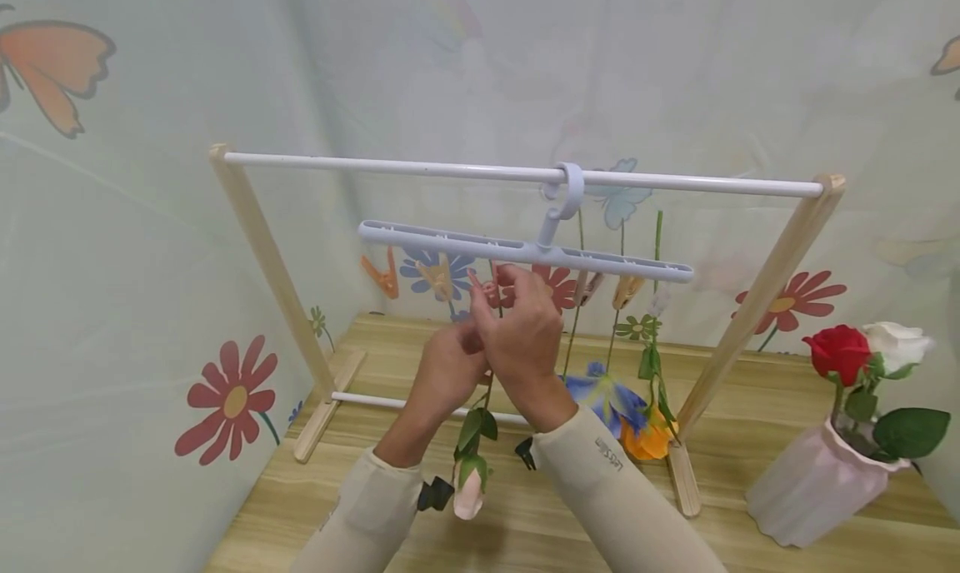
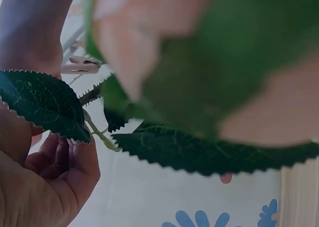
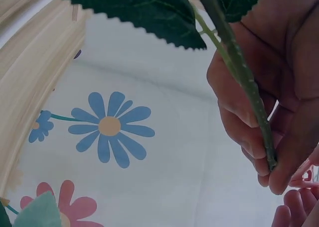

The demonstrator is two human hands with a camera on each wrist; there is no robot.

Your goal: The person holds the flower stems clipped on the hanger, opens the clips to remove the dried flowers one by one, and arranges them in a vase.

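Observation:
A pale pink rose hangs head down, its leafy stem running up into my hands. My left hand pinches the stem near its end between thumb and fingers; the left wrist view shows this left hand behind serrated leaves. Just above and to the right, my right hand pinches a pink clip under the light blue hanger. In the right wrist view the right hand's fingertips show at the lower corner. The blurred bloom covers much of the left wrist view.
The hanger hooks over the rack's white rod. Orange and beige clips hang left of my hands. On the right, clipped stems carry a blue flower and an orange flower upside down. A white vase holds red and white roses.

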